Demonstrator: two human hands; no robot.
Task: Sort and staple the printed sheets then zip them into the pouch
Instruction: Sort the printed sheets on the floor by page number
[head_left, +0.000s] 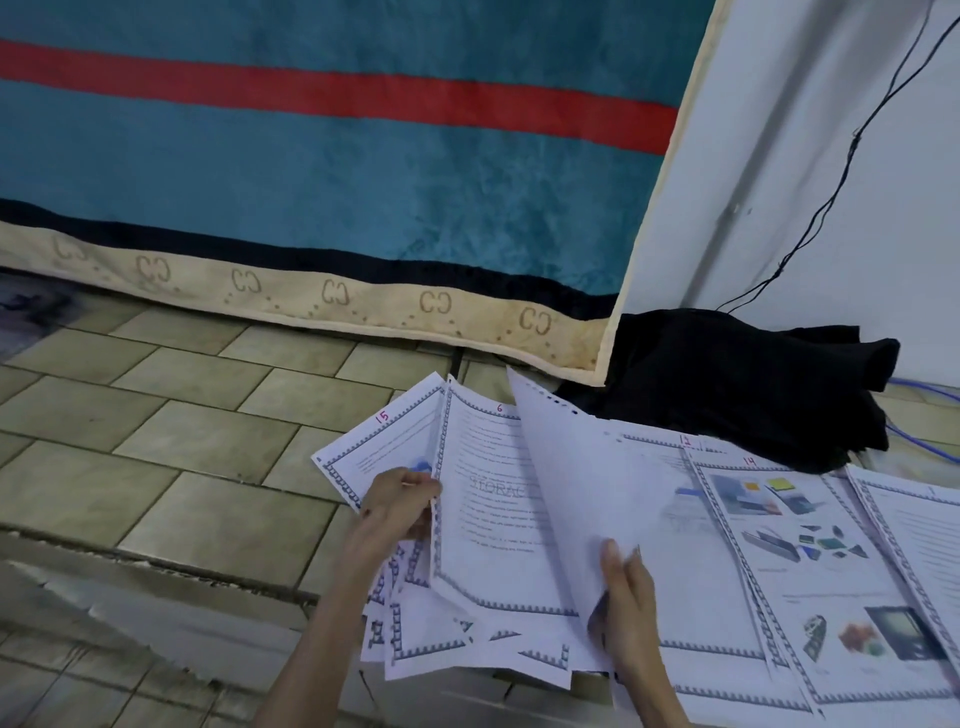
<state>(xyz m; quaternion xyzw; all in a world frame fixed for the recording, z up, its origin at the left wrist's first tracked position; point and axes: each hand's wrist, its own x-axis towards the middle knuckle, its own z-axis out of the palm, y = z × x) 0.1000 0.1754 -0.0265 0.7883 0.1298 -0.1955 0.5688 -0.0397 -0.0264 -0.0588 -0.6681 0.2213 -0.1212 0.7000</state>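
R hand (631, 618), nearest the camera, has fingers pinched together on the lower part of a blank-backed sheet (582, 488), lifting it up and over like a turned page, prob. to read the no. on what lies under it. L hand (397, 506) is clamped on the left edge of a fanned bundle of printed sheets (488, 545), thumb on top, keeping the fan spread so the handwritten pink nos. at the top corners show: pg 15 (384, 441) at the fan's left, pg 6 (493, 467) next to it. To the right, already laid flat and overlapping on the floor, are pgs w/ photos, one marked 14 (810, 545), one marked 12 behind it. Looks like sorting by page no. is under way; no stapler or pouch in view, so stapling and zipping not yet begun. Beyond the sheets: tiled floor (156, 415), a black cloth heap (737, 374) at the wall's foot, then a teal blanket (322, 171) w/ red stripe hanging down.
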